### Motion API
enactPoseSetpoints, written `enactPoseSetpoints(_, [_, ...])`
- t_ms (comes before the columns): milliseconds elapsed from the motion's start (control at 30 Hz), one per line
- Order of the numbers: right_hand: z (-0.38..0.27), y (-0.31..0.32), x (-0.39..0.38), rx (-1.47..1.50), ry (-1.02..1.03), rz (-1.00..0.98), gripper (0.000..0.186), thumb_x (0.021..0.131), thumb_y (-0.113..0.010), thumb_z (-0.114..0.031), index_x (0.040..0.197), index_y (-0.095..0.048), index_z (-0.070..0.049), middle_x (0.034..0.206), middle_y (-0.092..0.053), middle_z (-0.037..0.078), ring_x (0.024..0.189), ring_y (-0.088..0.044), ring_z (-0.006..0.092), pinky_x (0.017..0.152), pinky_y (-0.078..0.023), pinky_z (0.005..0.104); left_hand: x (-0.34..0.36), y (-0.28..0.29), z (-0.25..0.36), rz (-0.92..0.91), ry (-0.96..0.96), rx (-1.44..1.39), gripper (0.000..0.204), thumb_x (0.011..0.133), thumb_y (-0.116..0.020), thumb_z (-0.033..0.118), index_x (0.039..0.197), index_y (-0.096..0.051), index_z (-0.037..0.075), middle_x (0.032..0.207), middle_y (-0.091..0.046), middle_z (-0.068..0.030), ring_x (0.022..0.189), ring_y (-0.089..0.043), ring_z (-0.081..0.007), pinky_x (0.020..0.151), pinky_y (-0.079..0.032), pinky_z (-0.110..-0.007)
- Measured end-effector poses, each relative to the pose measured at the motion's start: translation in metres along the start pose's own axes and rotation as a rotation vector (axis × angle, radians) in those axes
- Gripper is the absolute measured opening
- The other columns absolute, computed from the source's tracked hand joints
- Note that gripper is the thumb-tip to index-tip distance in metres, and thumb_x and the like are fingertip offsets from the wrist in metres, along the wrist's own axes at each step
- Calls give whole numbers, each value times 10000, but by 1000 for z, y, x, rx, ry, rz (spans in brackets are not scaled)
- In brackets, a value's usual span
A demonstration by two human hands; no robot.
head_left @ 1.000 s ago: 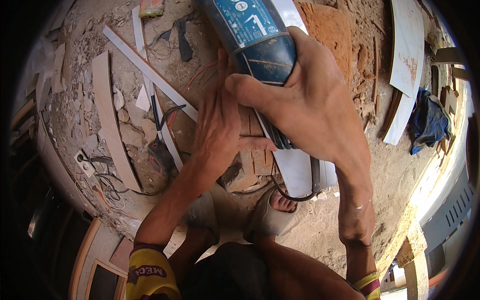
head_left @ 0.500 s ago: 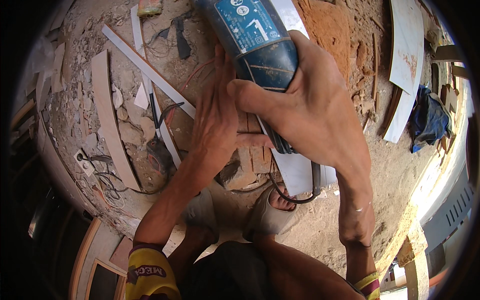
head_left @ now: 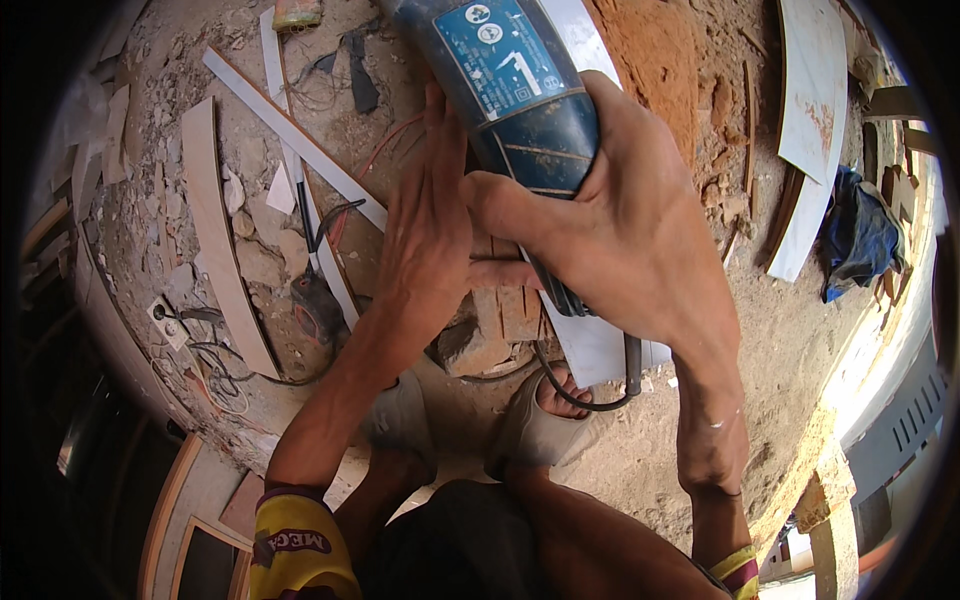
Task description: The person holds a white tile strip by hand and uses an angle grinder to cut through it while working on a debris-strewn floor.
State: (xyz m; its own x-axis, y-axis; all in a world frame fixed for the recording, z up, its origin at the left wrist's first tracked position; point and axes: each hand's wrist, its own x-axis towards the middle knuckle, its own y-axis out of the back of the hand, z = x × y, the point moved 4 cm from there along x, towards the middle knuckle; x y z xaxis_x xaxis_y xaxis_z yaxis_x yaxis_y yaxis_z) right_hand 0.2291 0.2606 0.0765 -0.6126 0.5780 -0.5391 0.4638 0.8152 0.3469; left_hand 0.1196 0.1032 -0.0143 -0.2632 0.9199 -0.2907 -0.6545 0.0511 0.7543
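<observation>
A blue angle grinder (head_left: 520, 90) reaches down from the top middle, and my right hand (head_left: 640, 220) is wrapped round its rear end. From there the black power cord (head_left: 632, 365) loops down beside my foot. My left hand (head_left: 425, 235) lies stretched out just left of the grinder, its thumb pointing right above a block of bricks (head_left: 510, 318). What its palm presses on is hidden. White tile (head_left: 590, 350) shows below the grinder and my right hand. The grinder's front end is out of view.
Tile strips (head_left: 225, 240) and a narrow white strip (head_left: 300, 135) lie on the rubble at left, near a black-handled tool (head_left: 318, 308) and a power socket (head_left: 168, 322) with wires. Larger tile pieces (head_left: 808, 90) and a blue cloth (head_left: 860, 235) are at right. My sandalled feet (head_left: 540, 430) stand close by.
The grinder and my right hand have shifted very slightly downward in the picture. My left hand stays nearly in place.
</observation>
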Motion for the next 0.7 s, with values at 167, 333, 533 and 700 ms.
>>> enactPoseSetpoints(167, [2,0,-4,0,-23,-8,551,863,-905,-287,1263,-735,51,977,-795,126,851,-746,197,806,-609,372,1,4,4,56,-15,-88,1788,407,-1080,479,1809,-75,7,1869,-128,-340,1621,-403,-522,1295,-418,-577])
enactPoseSetpoints(333, [3,0,-9,16,-31,-11,555,865,-915,-294,1269,-737,44,977,-796,124,858,-748,196,803,-608,372,1,5,5,45,1,-83,1786,403,-1087,446,1806,-73,8,1864,-134,-350,1613,-418,-519,1285,-427,-584])
enactPoseSetpoints(533, [6,1,-13,20,-28,-9,557,868,-922,-287,1269,-733,50,977,-795,127,865,-748,196,810,-608,372,0,2,5,73,-14,-74,1733,461,-1112,366,1805,-79,9,1854,-157,-365,1581,-467,-521,1253,-465,-591])
enactPoseSetpoints(700, [8,1,-16,23,-12,-7,542,868,-923,-265,1263,-730,54,984,-796,125,870,-746,190,810,-609,370,1,9,11,118,-69,-91,1531,591,-1076,304,1777,-150,21,1804,-222,-343,1550,-492,-517,1221,-488,-592])
